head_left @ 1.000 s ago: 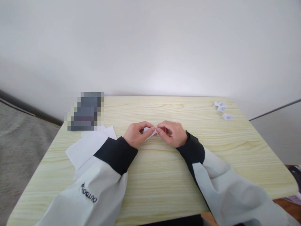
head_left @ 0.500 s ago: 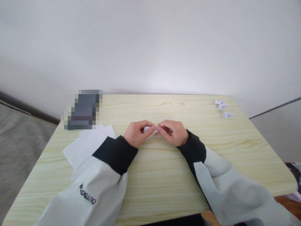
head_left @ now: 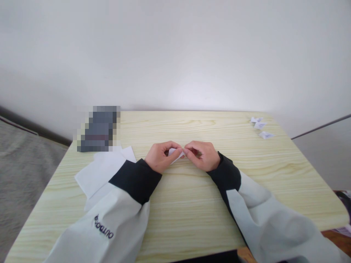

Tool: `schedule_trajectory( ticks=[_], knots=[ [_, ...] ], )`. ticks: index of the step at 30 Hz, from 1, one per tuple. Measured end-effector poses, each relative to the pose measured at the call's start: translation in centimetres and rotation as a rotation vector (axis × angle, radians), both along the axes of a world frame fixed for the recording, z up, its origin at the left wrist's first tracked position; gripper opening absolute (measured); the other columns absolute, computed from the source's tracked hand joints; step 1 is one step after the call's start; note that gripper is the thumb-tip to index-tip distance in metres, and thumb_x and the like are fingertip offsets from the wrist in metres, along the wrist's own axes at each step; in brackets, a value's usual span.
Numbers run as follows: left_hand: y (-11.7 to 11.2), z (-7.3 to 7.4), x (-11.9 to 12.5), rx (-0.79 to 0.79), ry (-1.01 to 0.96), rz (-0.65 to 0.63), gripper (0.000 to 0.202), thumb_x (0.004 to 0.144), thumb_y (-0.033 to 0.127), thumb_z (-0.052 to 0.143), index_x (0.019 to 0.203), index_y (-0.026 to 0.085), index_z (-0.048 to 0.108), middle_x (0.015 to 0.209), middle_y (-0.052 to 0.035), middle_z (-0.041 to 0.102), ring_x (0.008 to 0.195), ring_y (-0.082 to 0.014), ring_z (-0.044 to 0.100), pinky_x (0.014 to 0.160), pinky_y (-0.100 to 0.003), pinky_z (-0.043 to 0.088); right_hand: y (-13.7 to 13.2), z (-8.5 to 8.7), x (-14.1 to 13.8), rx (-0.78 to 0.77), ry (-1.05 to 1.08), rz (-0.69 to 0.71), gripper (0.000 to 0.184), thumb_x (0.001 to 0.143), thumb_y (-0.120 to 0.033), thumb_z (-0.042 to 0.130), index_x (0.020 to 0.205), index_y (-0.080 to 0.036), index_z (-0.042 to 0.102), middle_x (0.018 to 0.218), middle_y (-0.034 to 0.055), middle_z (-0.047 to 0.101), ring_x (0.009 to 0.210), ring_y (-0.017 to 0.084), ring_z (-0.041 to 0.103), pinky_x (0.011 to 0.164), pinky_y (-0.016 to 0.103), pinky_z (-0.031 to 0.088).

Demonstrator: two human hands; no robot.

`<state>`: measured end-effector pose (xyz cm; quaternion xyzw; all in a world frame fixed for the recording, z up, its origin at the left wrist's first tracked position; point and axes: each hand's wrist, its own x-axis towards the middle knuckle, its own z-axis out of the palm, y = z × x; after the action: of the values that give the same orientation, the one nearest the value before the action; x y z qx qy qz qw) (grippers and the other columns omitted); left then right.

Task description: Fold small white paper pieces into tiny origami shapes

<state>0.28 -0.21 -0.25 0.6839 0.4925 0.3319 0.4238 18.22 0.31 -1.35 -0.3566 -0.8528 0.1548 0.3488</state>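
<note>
A small folded piece of white paper [head_left: 175, 155] is held between both hands at the middle of the light wooden table [head_left: 192, 204]. My left hand [head_left: 160, 157] pinches its left side with curled fingers. My right hand [head_left: 201, 155] pinches its right tip, fingers curled too. Both hands rest low over the tabletop, fingertips nearly touching. Most of the paper is hidden by the fingers.
White paper sheets [head_left: 101, 170] lie at the left, partly under my left sleeve. A dark blurred object [head_left: 98, 128] sits at the back left. Three small folded paper pieces [head_left: 260, 126] lie at the back right corner. A white wall rises behind the table.
</note>
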Motion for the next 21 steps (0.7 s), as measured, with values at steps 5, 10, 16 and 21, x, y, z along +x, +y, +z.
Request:
schedule_trajectory(
  ticks=[5, 10, 16, 21],
  knots=[
    [-0.03, -0.08, -0.04, 0.005, 0.02, 0.004, 0.03, 0.075, 0.04, 0.055, 0.072, 0.013, 0.067, 0.048, 0.0031, 0.051, 0.042, -0.0054, 0.031, 0.04, -0.019, 0.024, 0.0, -0.06, 0.02, -0.003, 0.001, -0.002, 0.018, 0.085, -0.023, 0.048, 0.073, -0.016, 0.06, 0.061, -0.0005, 0.059, 0.051, 0.007, 0.048, 0.052, 0.018, 0.037],
    [0.0, -0.25, -0.09, 0.011, -0.001, -0.012, 0.031, 0.076, 0.04, 0.055, 0.073, 0.012, 0.067, 0.051, 0.0021, 0.054, 0.043, -0.0052, 0.032, 0.04, -0.018, 0.024, 0.01, -0.07, 0.04, -0.004, -0.006, -0.005, 0.019, 0.085, -0.023, 0.048, 0.072, -0.016, 0.06, 0.061, -0.0003, 0.059, 0.052, 0.007, 0.048, 0.053, 0.018, 0.037],
    [0.06, -0.22, -0.1, 0.005, 0.028, -0.013, 0.031, 0.076, 0.04, 0.054, 0.073, 0.012, 0.067, 0.049, 0.0026, 0.052, 0.042, -0.0054, 0.032, 0.041, -0.018, 0.024, 0.01, -0.08, 0.01, 0.006, -0.012, -0.006, 0.017, 0.084, -0.022, 0.048, 0.073, -0.016, 0.059, 0.06, -0.0007, 0.058, 0.051, 0.007, 0.048, 0.052, 0.018, 0.037],
    [0.05, -0.3, -0.12, 0.006, 0.005, -0.022, 0.031, 0.076, 0.04, 0.054, 0.075, 0.012, 0.067, 0.057, 0.0002, 0.06, 0.045, -0.006, 0.038, 0.043, -0.018, 0.029, 0.03, -0.02, -0.05, 0.007, -0.011, -0.01, 0.018, 0.084, -0.022, 0.048, 0.072, -0.016, 0.059, 0.059, -0.0008, 0.058, 0.05, 0.007, 0.048, 0.052, 0.018, 0.037]
  ],
)
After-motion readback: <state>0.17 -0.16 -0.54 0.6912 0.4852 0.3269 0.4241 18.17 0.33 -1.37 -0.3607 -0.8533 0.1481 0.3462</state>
